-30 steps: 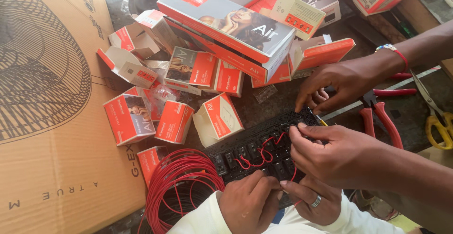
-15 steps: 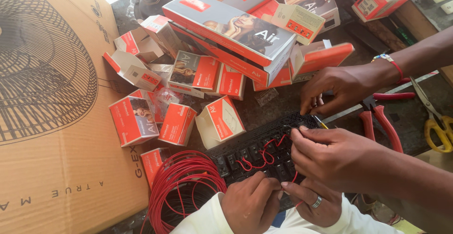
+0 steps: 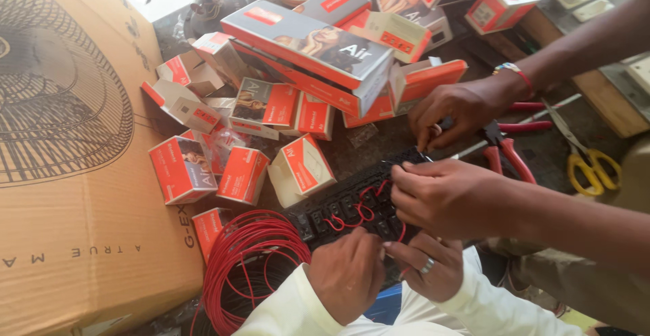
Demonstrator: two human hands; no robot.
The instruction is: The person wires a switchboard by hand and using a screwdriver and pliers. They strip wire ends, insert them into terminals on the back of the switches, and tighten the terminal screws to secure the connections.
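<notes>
Cluttered bench unchanged; left hand [image 3: 347, 274] and right hand [image 3: 425, 267] still curled closed on black switch panel [image 3: 352, 204].

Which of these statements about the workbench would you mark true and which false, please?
1. A coil of red wire lies beside the black switch board. True.
2. The right hand wears a ring. True.
3. The scissors have blue handles. False: the handles are yellow.
4. The left hand holds the pliers. False: the pliers lie on the bench near a co-worker's hand; the left hand is at the board.
</notes>
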